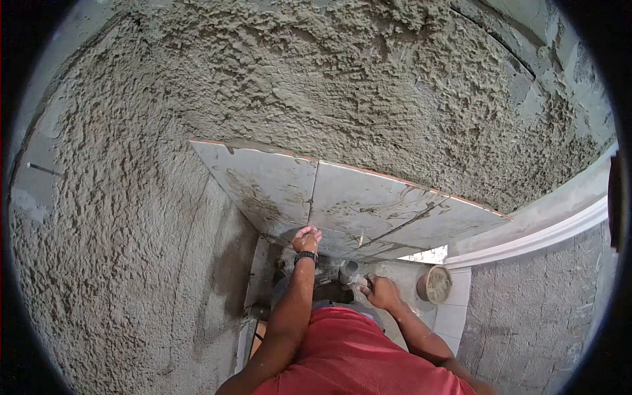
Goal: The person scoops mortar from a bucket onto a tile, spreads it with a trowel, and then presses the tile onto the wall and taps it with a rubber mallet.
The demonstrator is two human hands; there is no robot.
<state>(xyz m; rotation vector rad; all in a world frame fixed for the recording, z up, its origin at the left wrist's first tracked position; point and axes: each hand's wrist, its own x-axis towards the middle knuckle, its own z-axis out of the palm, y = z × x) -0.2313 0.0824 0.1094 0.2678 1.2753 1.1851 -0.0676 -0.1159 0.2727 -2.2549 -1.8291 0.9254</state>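
My left hand [306, 239], with a dark band on the wrist, is at the tiled wall beside the vertical joint between two large grey tiles. Its fingers are curled together; whatever they pinch is too small to make out. Lower and to the right, my right hand [382, 293] is closed round the handle of what looks like a mallet [349, 268] with a grey, round head. Wet mortar smears the left tile [260, 174] and the right tile [362, 197]. A small pale piece [361, 241] stands out at a joint.
A bucket [435, 285] holding grey mix stands at right on pale floor tiles [454, 296]. Rough mortar [316, 85] covers the wall above the tiles and the left wall [125, 217]. A nail [43, 169] juts out at far left. A white frame [533, 234] edges the right side.
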